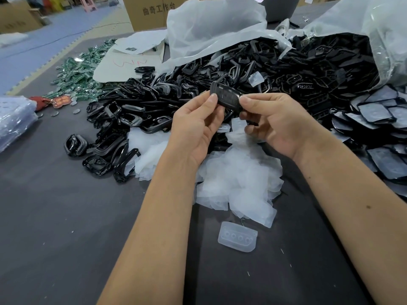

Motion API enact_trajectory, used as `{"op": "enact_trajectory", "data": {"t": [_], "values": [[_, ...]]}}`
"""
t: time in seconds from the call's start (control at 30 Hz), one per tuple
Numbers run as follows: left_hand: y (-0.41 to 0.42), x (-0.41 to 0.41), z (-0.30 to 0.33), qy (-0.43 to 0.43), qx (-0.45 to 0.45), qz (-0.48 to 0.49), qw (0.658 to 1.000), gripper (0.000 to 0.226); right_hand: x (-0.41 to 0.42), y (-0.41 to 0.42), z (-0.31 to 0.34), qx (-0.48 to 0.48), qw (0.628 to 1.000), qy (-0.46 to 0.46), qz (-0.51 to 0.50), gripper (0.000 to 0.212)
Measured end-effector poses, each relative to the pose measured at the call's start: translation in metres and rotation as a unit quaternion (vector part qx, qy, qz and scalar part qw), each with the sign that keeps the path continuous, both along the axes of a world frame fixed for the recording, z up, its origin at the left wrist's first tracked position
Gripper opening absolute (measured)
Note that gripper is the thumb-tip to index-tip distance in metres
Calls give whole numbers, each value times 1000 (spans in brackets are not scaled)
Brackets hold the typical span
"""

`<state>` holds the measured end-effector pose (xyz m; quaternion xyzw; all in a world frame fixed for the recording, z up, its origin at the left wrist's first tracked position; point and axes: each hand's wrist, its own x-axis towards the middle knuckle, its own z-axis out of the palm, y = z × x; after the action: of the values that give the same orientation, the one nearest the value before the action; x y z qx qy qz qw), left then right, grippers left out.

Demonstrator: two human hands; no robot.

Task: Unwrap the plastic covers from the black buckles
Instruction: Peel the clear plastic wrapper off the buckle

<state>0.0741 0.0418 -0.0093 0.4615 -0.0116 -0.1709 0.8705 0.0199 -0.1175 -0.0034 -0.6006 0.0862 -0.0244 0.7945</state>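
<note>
At the centre of the frame I hold one black buckle up off the dark table, my left hand pinching its left end between thumb and forefinger and my right hand pinching the right end the same way, the other fingers loosely curled beneath; held at both ends like this, the clear cover on it can, I judge, be worked loose (whether it has begun to lift I cannot tell). Directly below my hands lies a heap of shed plastic covers, placed where they drop, with one moulded clear piece apart at lower centre. Bare buckles are piled at centre left. At upper right a large translucent bag lies open, black buckles spilling from its mouth; still-wrapped ones spread along the right edge.
</note>
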Motion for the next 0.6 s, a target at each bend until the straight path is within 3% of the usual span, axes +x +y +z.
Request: {"op": "enact_trajectory", "data": {"t": [0.13, 0.4, 0.6], "values": [[0, 2, 0, -4, -11, 3, 1000, 11, 0, -2, -2, 67, 997, -24, 23, 16], [-4, 2, -1, 13, -7, 14, 1000, 8, 3, 1, -5, 12, 996, -47, -68, 21], [-4, 2, -2, -6, 17, 15, 1000, 13, 3, 3, -6, -18, 995, -67, -74, 18]]}}
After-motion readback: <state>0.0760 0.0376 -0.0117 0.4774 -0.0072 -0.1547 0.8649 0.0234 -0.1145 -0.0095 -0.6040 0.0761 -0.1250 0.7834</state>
